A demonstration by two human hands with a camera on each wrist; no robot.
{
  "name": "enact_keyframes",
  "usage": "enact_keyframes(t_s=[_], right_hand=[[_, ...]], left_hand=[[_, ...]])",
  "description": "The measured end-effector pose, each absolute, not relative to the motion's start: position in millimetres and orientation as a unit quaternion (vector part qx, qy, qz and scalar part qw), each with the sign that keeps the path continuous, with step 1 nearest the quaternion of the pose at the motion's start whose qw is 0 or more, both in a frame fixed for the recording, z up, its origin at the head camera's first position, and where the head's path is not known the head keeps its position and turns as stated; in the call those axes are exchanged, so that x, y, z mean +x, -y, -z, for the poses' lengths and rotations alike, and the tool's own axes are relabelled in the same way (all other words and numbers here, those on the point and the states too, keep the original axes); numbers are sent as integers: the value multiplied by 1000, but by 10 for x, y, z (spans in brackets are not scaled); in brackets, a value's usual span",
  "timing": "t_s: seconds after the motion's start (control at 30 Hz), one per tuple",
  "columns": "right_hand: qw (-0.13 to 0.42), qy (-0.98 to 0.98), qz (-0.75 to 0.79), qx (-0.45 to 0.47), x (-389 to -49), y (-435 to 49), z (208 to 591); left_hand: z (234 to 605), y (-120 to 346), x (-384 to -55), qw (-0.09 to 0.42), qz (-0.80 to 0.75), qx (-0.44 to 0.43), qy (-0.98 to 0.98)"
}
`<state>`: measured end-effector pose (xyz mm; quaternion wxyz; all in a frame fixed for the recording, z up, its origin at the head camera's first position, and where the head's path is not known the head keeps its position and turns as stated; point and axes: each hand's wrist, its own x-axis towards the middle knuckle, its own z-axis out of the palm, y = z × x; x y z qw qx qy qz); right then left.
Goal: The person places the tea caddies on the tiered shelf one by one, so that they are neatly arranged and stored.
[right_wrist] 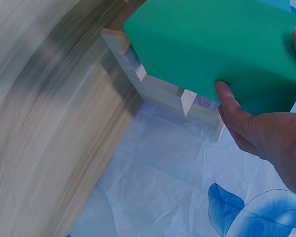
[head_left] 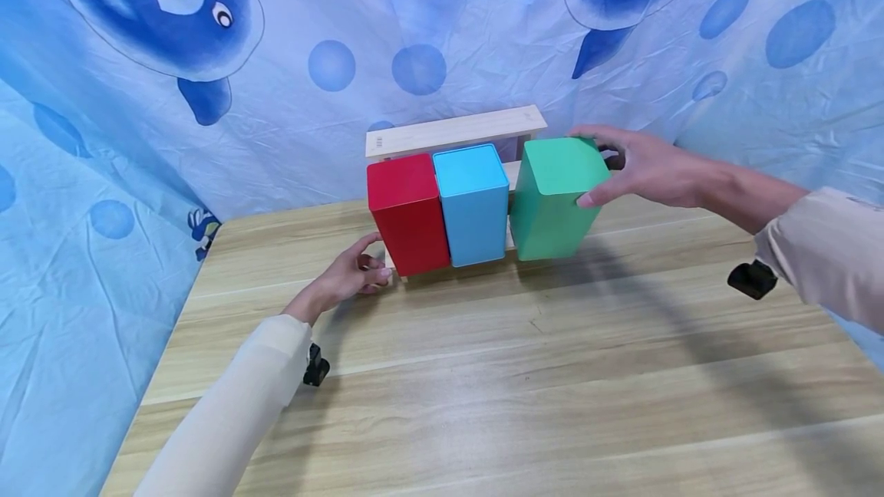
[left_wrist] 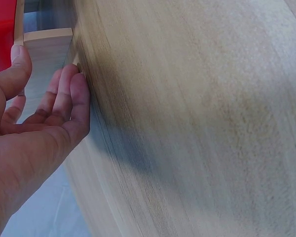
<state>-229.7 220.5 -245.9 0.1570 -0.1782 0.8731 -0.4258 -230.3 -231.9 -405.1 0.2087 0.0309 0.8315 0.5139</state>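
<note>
A wooden rack (head_left: 456, 131) stands at the back of the table, holding a red box (head_left: 410, 217) on the left and a light blue box (head_left: 475, 209) beside it. At the right end is a green box (head_left: 552, 205), slightly tilted, with a gap between it and the blue one. My right hand (head_left: 652, 167) grips the green box by its upper right side, thumb in front and fingers behind. My left hand (head_left: 352, 274) holds the rack's lower left end, thumb at the front edge of its wooden side panel (left_wrist: 47, 49) and fingers curled beside it.
The rack stands on a wood-grain table (head_left: 449, 397). Behind and to the left hangs a blue cloth (head_left: 290, 136) with dolphin prints. Black wrist cameras show below both sleeves, the right one (head_left: 752, 280) over the table's right part.
</note>
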Motion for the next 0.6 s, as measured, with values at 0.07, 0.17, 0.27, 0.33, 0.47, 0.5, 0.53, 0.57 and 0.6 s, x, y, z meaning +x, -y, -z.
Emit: enact_keyframes(t_s=[0.07,0.17,0.27,0.33,0.47,0.5,0.53,0.57,0.6], right_hand=[[159,-873,424,-180,-2321,-2188,2458],[163,-873,420,-188,-2370,-2152,2464],[171,-870,419,-194,-2423,-2117,2475],[179,-867,424,-192,-2453,-2100,2486],[194,-858,441,-179,-2505,-2075,2514],[197,-856,445,-176,-2519,-2070,2520],[199,-854,448,-175,-2535,-2063,2525],[202,-852,451,-175,-2553,-2058,2529],[204,-850,453,-175,-2571,-2053,2531]], left_hand=[[4049,2319,-2301,209,-514,31,-832],[4043,2319,-2298,208,-514,32,-832],[4041,2314,-2293,207,-518,33,-829],[4041,2309,-2288,207,-520,34,-828],[4037,2303,-2284,207,-520,35,-828],[4034,2305,-2283,207,-518,35,-829],[4031,2307,-2284,207,-517,35,-829],[4028,2309,-2284,208,-517,34,-830],[4026,2312,-2285,208,-516,34,-830]])
